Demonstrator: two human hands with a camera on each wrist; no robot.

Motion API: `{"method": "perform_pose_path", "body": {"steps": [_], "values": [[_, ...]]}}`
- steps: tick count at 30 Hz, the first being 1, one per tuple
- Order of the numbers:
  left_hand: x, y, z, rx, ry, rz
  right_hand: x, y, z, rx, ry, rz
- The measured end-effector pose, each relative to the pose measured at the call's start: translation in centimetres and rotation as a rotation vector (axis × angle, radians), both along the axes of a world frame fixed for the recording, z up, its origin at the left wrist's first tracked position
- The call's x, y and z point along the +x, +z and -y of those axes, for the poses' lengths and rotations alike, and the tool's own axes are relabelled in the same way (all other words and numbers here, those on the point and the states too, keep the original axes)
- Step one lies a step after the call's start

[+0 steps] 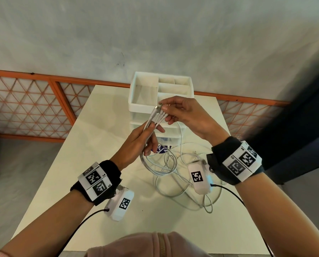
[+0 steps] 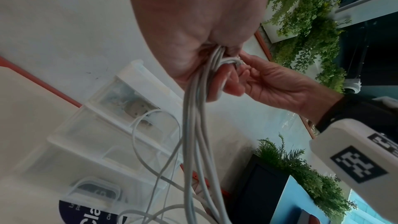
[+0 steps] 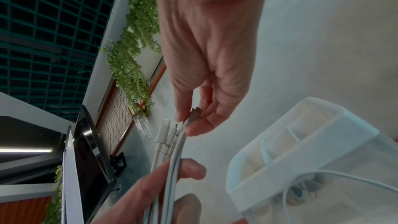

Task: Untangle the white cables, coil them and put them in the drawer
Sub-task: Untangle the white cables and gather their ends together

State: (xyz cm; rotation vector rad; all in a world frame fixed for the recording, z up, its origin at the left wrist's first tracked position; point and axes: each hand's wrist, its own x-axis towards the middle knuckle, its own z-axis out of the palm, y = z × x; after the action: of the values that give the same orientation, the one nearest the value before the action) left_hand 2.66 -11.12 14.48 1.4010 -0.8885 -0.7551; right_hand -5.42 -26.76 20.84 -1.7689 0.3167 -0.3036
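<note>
My left hand (image 1: 145, 138) grips a bundle of white cables (image 1: 151, 125) held up over the table, the strands passing through its fist (image 2: 206, 60). The plug ends fan out above it, and my right hand (image 1: 175, 110) pinches one metal-tipped plug (image 3: 194, 114) between thumb and fingertips. Below the hands the cables hang in loose tangled loops (image 1: 173, 175) that lie on the white table (image 1: 92, 145). Behind the hands stands a white plastic drawer unit (image 1: 145, 106) with divided top compartments and translucent drawers (image 2: 103, 142). I cannot tell whether any drawer is pulled out.
A blue and white label (image 1: 162, 148) shows at the foot of the drawer unit. An orange lattice fence (image 1: 25, 104) runs behind the table against a grey wall. A dark panel (image 1: 294, 127) stands to the right. Black wires trail from both wrist cameras.
</note>
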Motion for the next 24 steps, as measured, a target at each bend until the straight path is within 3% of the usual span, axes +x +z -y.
{"method": "perform_pose_path", "body": {"steps": [8, 24], "values": [[-0.06, 0.28, -0.15, 0.031, -0.062, 0.013, -0.07, 0.06, -0.23, -0.081, -0.006, -0.011], [-0.13, -0.17, 0.62, -0.049, 0.253, 0.319, 0.91, -0.13, -0.96, -0.151, -0.017, -0.059]]}}
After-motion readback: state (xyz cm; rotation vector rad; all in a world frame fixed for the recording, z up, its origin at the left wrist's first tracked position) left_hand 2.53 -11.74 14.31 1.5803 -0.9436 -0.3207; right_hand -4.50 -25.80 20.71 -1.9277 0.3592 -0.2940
